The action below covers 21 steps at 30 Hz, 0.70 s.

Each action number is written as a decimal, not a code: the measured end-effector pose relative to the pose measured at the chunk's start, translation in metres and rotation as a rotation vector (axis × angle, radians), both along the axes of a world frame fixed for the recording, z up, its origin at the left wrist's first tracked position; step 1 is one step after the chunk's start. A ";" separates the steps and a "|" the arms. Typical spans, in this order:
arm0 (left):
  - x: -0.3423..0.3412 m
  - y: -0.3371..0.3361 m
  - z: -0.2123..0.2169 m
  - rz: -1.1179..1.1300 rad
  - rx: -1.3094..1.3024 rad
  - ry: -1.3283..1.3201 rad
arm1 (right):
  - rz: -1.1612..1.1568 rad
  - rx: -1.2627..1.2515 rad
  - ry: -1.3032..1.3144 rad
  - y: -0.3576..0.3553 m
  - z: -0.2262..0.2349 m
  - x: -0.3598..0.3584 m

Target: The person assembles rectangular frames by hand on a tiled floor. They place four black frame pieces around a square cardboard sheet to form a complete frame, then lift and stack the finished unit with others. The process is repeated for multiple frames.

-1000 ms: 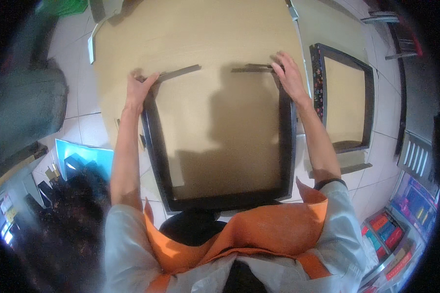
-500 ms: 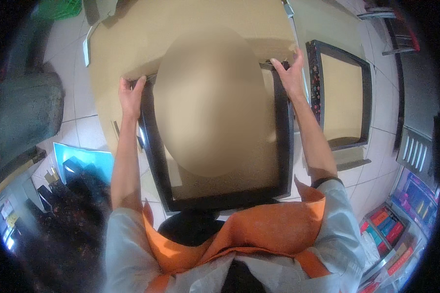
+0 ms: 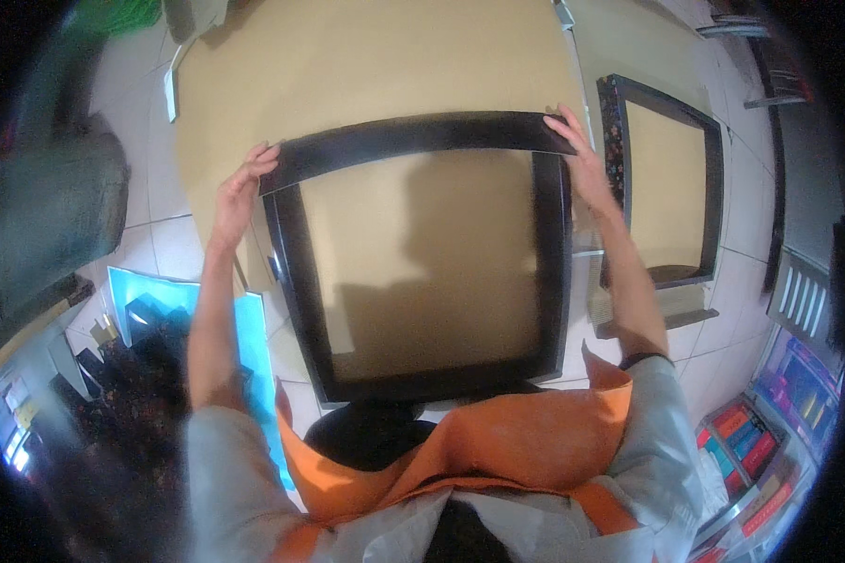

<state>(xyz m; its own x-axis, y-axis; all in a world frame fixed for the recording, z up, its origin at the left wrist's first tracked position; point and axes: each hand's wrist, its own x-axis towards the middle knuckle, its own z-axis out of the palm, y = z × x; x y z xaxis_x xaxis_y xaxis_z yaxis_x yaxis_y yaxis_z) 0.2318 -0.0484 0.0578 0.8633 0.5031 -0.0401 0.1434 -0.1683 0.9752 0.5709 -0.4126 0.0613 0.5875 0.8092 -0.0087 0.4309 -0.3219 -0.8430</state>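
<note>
Head view, left hand [image 3: 238, 192], right hand [image 3: 580, 155], gripping glossy black square frame [image 3: 418, 141] corners

A pale tiled floor [image 3: 150, 239] shows around a large tan board [image 3: 376, 66] at twelve o'clock. At three o'clock a second dark frame [image 3: 667, 178] lies flat. Colourful books [image 3: 746, 436] fill four o'clock. Blue sheets [image 3: 150, 300] lie at eight, a grey bulky object [image 3: 52, 216] at nine.

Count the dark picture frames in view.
2. One large black frame is held at its top corners by the left hand and right hand. A second frame lies to the right. More may be hidden outside the view.
</note>
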 end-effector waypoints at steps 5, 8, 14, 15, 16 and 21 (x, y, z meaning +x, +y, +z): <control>0.044 0.009 0.050 -0.361 0.253 0.415 | 0.428 -0.372 0.259 0.004 0.045 0.065; 0.073 0.002 0.046 -0.507 0.451 0.447 | 0.548 -0.618 0.162 0.051 0.062 0.050; 0.104 -0.026 0.041 -0.607 0.685 0.553 | 0.763 -0.657 0.046 0.082 0.034 0.050; 0.104 -0.029 0.047 -0.591 0.701 0.596 | 0.748 -0.682 -0.016 0.084 0.033 0.047; 0.104 -0.031 0.050 -0.576 0.718 0.638 | 0.732 -0.708 -0.079 0.084 0.031 0.044; 0.107 -0.035 0.026 -0.454 0.950 0.567 | 0.525 -0.559 -0.572 0.073 0.019 0.027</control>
<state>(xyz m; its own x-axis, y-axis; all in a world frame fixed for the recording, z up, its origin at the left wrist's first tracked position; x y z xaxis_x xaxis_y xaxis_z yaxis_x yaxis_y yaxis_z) 0.3389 -0.0837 0.0838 0.9493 0.1912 -0.2494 0.2540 -0.9342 0.2504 0.5978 -0.3395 0.0807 0.1856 0.9364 -0.2979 0.9339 -0.2624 -0.2428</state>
